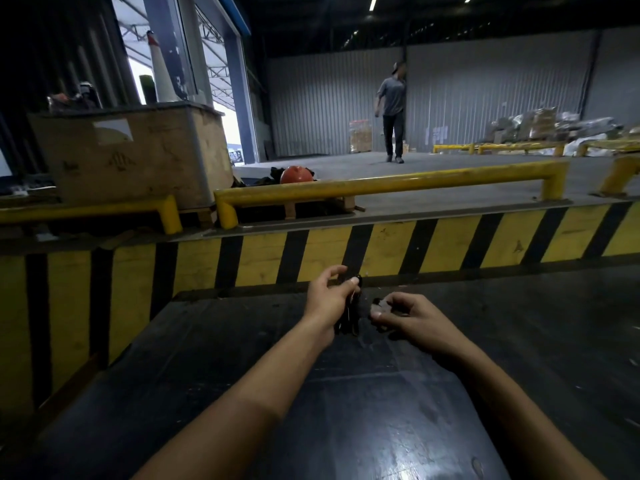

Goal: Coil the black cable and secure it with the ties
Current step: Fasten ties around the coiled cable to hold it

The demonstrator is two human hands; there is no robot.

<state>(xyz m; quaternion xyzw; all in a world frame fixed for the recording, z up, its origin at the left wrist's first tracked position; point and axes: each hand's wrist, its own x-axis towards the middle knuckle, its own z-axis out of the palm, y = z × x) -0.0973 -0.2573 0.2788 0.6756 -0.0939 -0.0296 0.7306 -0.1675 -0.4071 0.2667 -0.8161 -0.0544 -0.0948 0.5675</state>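
Note:
My left hand (329, 296) grips a small bundle of black cable (348, 317) that hangs down below my thumb, above a dark table top (242, 358). A thin pale strand, possibly a tie, shows beside the thumb. To the right, my right hand (403, 315) pinches a small dark piece (377, 306) between thumb and fingers. Whether that piece is a cable end or a tie is unclear against the dark surface. The two hands are a short gap apart.
A yellow and black striped ledge (381, 251) runs just beyond the table. Behind it stand yellow guard rails (381, 187), a wooden crate (138, 154) at the left and an orange helmet (296, 174). A person (393, 112) walks on the warehouse floor.

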